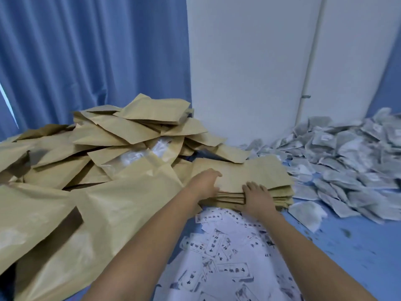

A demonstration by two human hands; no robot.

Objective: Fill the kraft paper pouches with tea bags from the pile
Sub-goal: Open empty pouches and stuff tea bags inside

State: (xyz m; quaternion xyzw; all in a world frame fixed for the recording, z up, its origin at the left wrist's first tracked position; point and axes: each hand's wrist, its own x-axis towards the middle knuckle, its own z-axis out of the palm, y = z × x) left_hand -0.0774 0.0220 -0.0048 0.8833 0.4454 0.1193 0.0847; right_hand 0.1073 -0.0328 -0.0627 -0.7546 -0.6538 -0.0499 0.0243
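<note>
A flat stack of empty kraft paper pouches (260,174) lies in the middle of the blue surface. My left hand (205,183) rests on the stack's left edge, thumb on top of the uppermost pouch. My right hand (257,197) presses against the stack's near edge, fingers spread over the layered pouch edges. A large pile of grey-white tea bags (351,155) covers the surface to the right, up to the wall. A heap of filled kraft pouches (121,144) rises on the left, some with clear windows.
Large kraft paper bags (65,224) lie at the near left. A white cloth printed with black characters (225,253) spreads between my forearms. Blue curtain (86,51) hangs behind the heap, and a white wall (249,61) stands behind the stack. Tea crumbs dot the blue surface (347,246).
</note>
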